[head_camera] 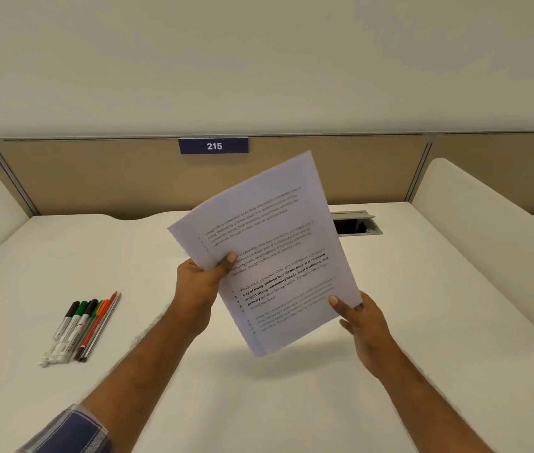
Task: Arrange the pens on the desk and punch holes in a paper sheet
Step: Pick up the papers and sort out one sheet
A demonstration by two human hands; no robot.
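The pens (82, 325) lie on the worktop (422, 338) at the far left, well apart from both hands. They are already gathered side by side, touching, in one neat row: markers with black and green caps on the left of the bunch, thinner orange and red pens and a pencil-like stick on the right. Their long axes run together, caps pointing away from the person and slightly right, tails toward the near edge. Judged from this, the arranging looks done. They should be light, hard and prone to roll, so any further nudge is best made across the whole row at mid-length.

The left hand (198, 282) is clamped on the paper (278, 250), thumb on the printed face and fingers curled behind, at the sheet's left edge. The paper is held in the air above the middle of the worktop, tilted, its long axis running from the near lower edge up and away to the right, the text's top toward the partition. It appears to be more than one sheet, and a row of small dark marks shows down the left margin; whether these are holes or print I cannot tell. Paper is light, limp and easily creased, so two edge grips suit it.

The right hand (362, 325) pinches the lower right corner, thumb on top.

No punch is in view.
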